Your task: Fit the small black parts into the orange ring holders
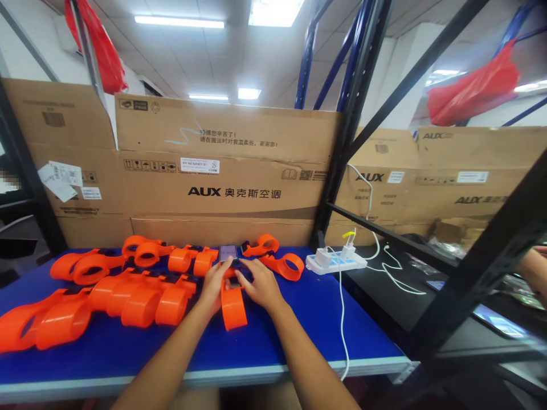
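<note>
Both my hands meet over an orange strap loop [233, 307] that lies on the blue table [299, 336]. My left hand [215, 283] grips its upper end with curled fingers. My right hand [258, 283] pinches the same end, where a dark buckle part shows between the fingers. Just behind my fingertips lies a phone [228, 252] with a lit screen.
Many orange strap loops [128, 290] lie in rows to the left, and more [282, 263] behind my right hand. A white power strip [335, 261] with plugged chargers and white cables sits at the table's right. Cardboard boxes [222, 171] wall the back. Black rack bars [470, 279] cross the right.
</note>
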A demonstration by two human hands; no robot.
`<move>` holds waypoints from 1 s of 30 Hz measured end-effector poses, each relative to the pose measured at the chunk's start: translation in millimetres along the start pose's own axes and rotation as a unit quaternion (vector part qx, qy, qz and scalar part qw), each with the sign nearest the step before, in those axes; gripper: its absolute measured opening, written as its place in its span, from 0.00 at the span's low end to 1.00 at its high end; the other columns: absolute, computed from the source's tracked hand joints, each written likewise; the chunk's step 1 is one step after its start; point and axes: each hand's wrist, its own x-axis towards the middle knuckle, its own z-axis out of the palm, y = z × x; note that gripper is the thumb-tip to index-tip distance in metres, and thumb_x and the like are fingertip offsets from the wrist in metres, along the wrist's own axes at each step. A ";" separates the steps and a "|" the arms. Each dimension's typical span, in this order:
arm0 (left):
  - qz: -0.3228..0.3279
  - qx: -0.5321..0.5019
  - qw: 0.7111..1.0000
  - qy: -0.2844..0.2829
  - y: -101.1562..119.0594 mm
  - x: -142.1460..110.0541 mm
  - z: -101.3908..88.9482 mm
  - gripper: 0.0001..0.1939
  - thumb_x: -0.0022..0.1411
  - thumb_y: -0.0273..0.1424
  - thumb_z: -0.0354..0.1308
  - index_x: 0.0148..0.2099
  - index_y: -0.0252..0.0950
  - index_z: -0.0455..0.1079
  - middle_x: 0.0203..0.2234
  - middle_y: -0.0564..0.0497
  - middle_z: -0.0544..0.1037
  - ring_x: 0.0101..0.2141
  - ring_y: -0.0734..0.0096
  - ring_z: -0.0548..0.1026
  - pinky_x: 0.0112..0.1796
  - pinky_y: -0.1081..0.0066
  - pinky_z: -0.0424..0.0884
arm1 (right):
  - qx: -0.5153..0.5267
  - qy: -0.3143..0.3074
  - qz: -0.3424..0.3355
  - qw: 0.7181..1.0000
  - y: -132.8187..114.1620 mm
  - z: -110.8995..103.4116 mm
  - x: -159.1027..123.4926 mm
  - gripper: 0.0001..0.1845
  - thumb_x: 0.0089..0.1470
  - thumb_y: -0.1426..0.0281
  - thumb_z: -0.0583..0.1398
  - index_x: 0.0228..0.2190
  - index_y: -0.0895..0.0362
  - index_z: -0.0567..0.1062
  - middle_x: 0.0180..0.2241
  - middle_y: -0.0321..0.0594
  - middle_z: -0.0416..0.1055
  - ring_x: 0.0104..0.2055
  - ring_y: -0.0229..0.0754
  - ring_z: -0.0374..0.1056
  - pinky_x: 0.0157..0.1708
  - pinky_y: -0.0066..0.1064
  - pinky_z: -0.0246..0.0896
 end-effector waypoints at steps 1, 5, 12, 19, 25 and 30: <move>0.009 0.015 1.000 -0.001 -0.6 -0.5 0.5 0.24 0.46 0.46 0.75 0.34 0.34 0.73 0.18 0.57 0.71 0.13 0.82 0.62 0.16 0.77 0.59 | 0.010 0.003 0.010 1.000 0.9 0.9 0.0 0.20 0.62 0.65 0.60 0.55 0.55 0.76 0.44 0.48 0.78 0.42 0.47 0.74 0.43 0.37 0.71; 0.039 0.047 0.998 -0.014 -1.3 -1.0 2.1 0.25 0.45 0.46 0.75 0.38 0.33 0.75 0.21 0.55 0.74 0.15 0.81 0.64 0.18 0.77 0.60 | 0.045 0.029 0.038 0.998 2.0 5.8 -0.2 0.21 0.61 0.67 0.60 0.55 0.55 0.76 0.43 0.47 0.79 0.39 0.46 0.74 0.40 0.36 0.72; 0.072 0.073 0.995 -0.010 -3.5 2.4 -2.4 0.23 0.46 0.46 0.74 0.36 0.35 0.73 0.15 0.61 0.65 0.14 0.81 0.60 0.18 0.77 0.57 | 0.069 0.050 0.042 0.995 2.2 10.9 -1.3 0.22 0.60 0.69 0.60 0.55 0.56 0.75 0.44 0.48 0.78 0.42 0.47 0.74 0.43 0.38 0.72; 0.058 0.070 0.996 -0.013 2.3 -0.9 0.2 0.23 0.43 0.44 0.75 0.35 0.36 0.72 0.14 0.62 0.64 0.14 0.82 0.60 0.18 0.77 0.57 | 0.106 0.045 0.047 0.992 0.8 9.5 2.0 0.15 0.61 0.69 0.58 0.49 0.56 0.76 0.44 0.47 0.78 0.44 0.47 0.74 0.46 0.38 0.69; 0.028 0.041 0.998 -0.027 8.9 -2.0 -1.7 0.22 0.46 0.45 0.73 0.32 0.38 0.66 0.10 0.62 0.61 0.12 0.80 0.59 0.16 0.78 0.54 | 0.220 0.161 0.184 0.944 12.1 4.7 7.5 0.21 0.66 0.60 0.51 0.25 0.56 0.73 0.22 0.37 0.72 0.24 0.40 0.66 0.26 0.29 0.63; 0.027 0.030 0.999 0.012 7.0 -2.2 -0.7 0.22 0.47 0.44 0.73 0.32 0.38 0.66 0.11 0.61 0.63 0.13 0.79 0.61 0.17 0.77 0.57 | 0.366 0.202 0.308 0.855 28.1 10.6 11.0 0.18 0.59 0.55 0.59 0.31 0.57 0.74 0.21 0.34 0.70 0.16 0.35 0.61 0.15 0.26 0.59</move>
